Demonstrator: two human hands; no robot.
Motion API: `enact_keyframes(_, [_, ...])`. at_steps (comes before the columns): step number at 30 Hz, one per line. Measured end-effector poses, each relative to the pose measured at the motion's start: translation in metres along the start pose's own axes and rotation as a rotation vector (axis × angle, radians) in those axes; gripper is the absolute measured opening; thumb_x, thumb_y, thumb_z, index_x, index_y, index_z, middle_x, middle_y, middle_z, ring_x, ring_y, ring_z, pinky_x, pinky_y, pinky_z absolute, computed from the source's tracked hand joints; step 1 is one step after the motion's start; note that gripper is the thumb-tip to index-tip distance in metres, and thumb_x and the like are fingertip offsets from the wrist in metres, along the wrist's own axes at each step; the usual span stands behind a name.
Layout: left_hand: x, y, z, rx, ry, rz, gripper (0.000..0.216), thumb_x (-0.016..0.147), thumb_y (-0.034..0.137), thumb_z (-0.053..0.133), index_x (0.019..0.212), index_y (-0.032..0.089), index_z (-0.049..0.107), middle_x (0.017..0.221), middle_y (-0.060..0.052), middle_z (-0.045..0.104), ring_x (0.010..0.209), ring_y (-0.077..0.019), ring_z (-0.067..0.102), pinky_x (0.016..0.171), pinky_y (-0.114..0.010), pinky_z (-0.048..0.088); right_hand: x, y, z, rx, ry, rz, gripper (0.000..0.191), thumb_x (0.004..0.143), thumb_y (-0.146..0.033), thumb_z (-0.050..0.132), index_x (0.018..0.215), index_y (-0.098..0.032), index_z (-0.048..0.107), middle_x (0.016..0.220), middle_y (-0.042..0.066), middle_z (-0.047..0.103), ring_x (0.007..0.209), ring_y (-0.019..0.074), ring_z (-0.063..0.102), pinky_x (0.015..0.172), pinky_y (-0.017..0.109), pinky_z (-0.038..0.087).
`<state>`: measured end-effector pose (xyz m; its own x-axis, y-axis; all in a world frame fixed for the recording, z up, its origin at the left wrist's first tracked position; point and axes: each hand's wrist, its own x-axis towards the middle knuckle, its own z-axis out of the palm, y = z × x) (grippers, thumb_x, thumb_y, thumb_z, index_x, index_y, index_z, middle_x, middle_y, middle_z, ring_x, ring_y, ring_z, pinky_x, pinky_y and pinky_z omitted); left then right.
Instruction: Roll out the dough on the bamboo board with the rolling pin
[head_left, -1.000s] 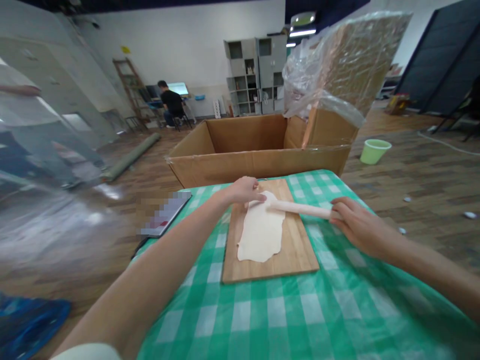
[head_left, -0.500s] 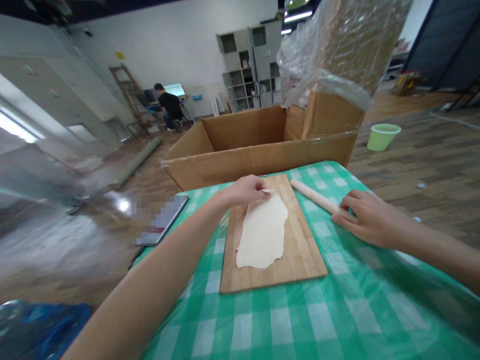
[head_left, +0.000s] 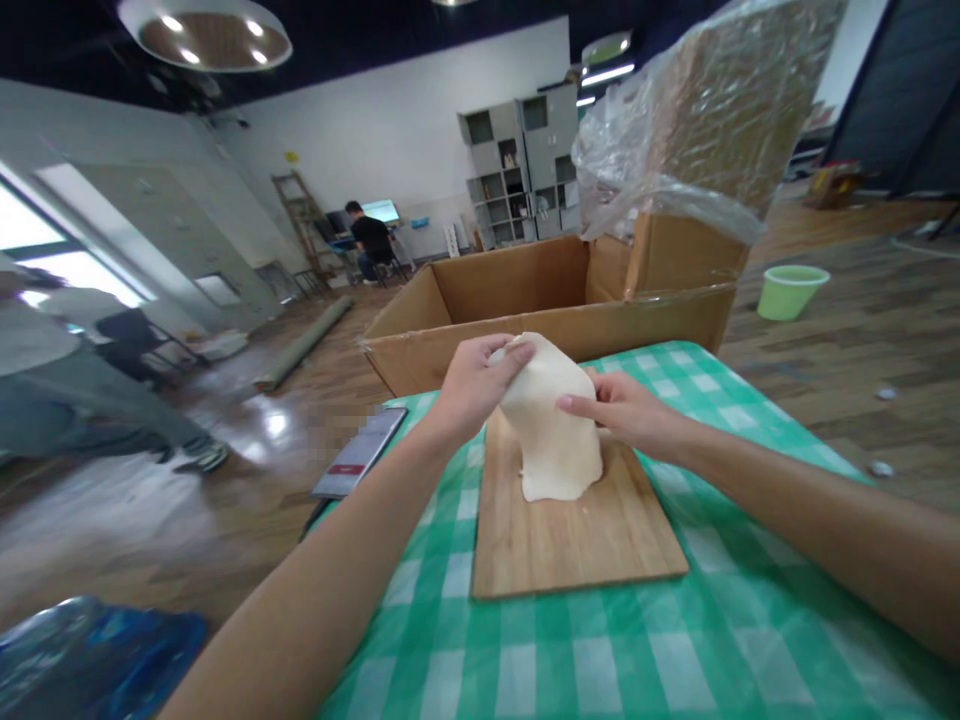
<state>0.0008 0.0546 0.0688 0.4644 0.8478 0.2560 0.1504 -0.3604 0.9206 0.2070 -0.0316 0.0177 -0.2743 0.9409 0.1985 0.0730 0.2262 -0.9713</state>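
Note:
A flat sheet of pale dough (head_left: 553, 430) hangs off a wooden cutting board (head_left: 570, 530) on the green checked tablecloth (head_left: 675, 640). My left hand (head_left: 472, 385) pinches the dough's far upper edge and holds it up. My right hand (head_left: 626, 410) grips the dough's right side, fingers pressed on it. The dough's lower end still rests on the board. No rolling pin shows in this view.
A large open cardboard box (head_left: 540, 300) stands just beyond the table, with a plastic-wrapped block (head_left: 690, 120) in its right end. A phone (head_left: 360, 465) lies at the table's left corner. A green tub (head_left: 791, 290) sits on the floor. A person (head_left: 371, 240) sits far back; another person's legs (head_left: 90, 400) at left.
My right hand left the rolling pin and came to the dough. Both hands lifted the dough's far end up off the board. The pin is out of sight.

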Motion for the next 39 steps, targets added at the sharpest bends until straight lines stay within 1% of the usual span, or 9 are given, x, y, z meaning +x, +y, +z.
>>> enact_keyframes(2, [-0.007,-0.001,0.001,-0.181,0.079,-0.094,0.032,0.088,0.047,0.076,0.093,0.016,0.072,0.084,-0.005,0.073,0.069,-0.0156,0.064,0.062,-0.026,0.052,0.0,0.0,0.006,0.087,0.081,0.034,0.056,0.084,-0.068,0.077,0.102,-0.016,0.077,0.09,0.007,0.077,0.072,0.0204,0.067,0.06,0.03,0.052])
enact_keyframes(6, [-0.037,-0.003,0.003,-0.493,0.11,-0.308,0.021,0.09,0.03,0.077,0.1,0.012,0.073,0.089,-0.009,0.076,0.072,-0.0146,0.069,0.071,-0.026,0.058,-0.005,-0.014,0.011,0.123,0.202,0.149,0.052,0.088,-0.067,0.072,0.102,-0.017,0.076,0.09,0.007,0.077,0.065,0.0171,0.062,0.052,0.026,0.045])
enact_keyframes(10, [-0.074,-0.019,0.0,-0.541,0.014,-0.492,0.025,0.082,0.024,0.084,0.1,0.008,0.076,0.09,-0.012,0.078,0.073,-0.0153,0.071,0.066,-0.022,0.057,-0.009,-0.016,0.012,-0.193,-0.027,0.286,0.047,0.098,-0.062,0.06,0.099,-0.018,0.075,0.084,0.006,0.075,0.062,0.0165,0.058,0.05,0.027,0.038])
enact_keyframes(14, [-0.092,-0.037,-0.004,-0.504,-0.132,-0.595,0.038,0.076,0.031,0.089,0.105,0.008,0.079,0.097,-0.015,0.08,0.077,-0.017,0.073,0.068,-0.023,0.057,-0.01,-0.006,0.018,-0.5,-0.146,0.174,0.041,0.104,-0.051,0.052,0.085,-0.018,0.069,0.089,0.007,0.074,0.078,0.0209,0.063,0.062,0.031,0.043])
enact_keyframes(19, [-0.086,-0.039,-0.003,-0.281,-0.202,-0.456,0.043,0.077,0.043,0.088,0.105,0.012,0.081,0.101,-0.014,0.08,0.08,-0.0196,0.072,0.066,-0.026,0.053,-0.01,-0.007,0.028,-0.599,-0.166,0.054,0.04,0.11,-0.044,0.043,0.085,-0.02,0.063,0.088,0.006,0.071,0.08,0.0202,0.062,0.071,0.033,0.043])
enact_keyframes(23, [-0.083,-0.036,0.0,0.015,-0.199,-0.26,0.036,0.087,0.049,0.078,0.095,0.014,0.082,0.087,-0.008,0.079,0.072,-0.0161,0.066,0.059,-0.024,0.045,-0.012,-0.004,0.03,-0.652,-0.126,0.002,0.037,0.108,-0.046,0.048,0.087,-0.02,0.062,0.08,0.003,0.067,0.073,0.0183,0.058,0.065,0.032,0.038])
enact_keyframes(27, [-0.083,-0.035,0.001,0.216,-0.149,-0.119,0.03,0.091,0.044,0.072,0.088,0.015,0.081,0.079,-0.003,0.075,0.068,-0.0143,0.061,0.057,-0.024,0.04,-0.012,-0.004,0.026,-0.655,-0.088,-0.011,0.037,0.106,-0.046,0.052,0.087,-0.018,0.068,0.076,0.002,0.067,0.069,0.0164,0.056,0.061,0.031,0.035])
enact_keyframes(34, [-0.081,-0.036,-0.001,0.291,-0.143,-0.064,0.027,0.093,0.041,0.067,0.089,0.017,0.08,0.081,-0.003,0.076,0.07,-0.0151,0.063,0.059,-0.025,0.042,-0.007,-0.009,0.02,-0.443,-0.013,0.139,0.039,0.095,-0.053,0.065,0.083,-0.017,0.074,0.073,0.002,0.07,0.062,0.0141,0.057,0.051,0.026,0.034])
enact_keyframes(39, [-0.081,-0.037,0.001,0.273,-0.148,-0.041,0.031,0.095,0.044,0.066,0.096,0.018,0.081,0.09,-0.004,0.079,0.077,-0.0171,0.067,0.062,-0.026,0.045,-0.008,-0.004,0.026,-0.391,0.008,0.054,0.03,0.096,-0.045,0.066,0.092,-0.018,0.076,0.086,0.004,0.077,0.075,0.0168,0.065,0.062,0.027,0.046])
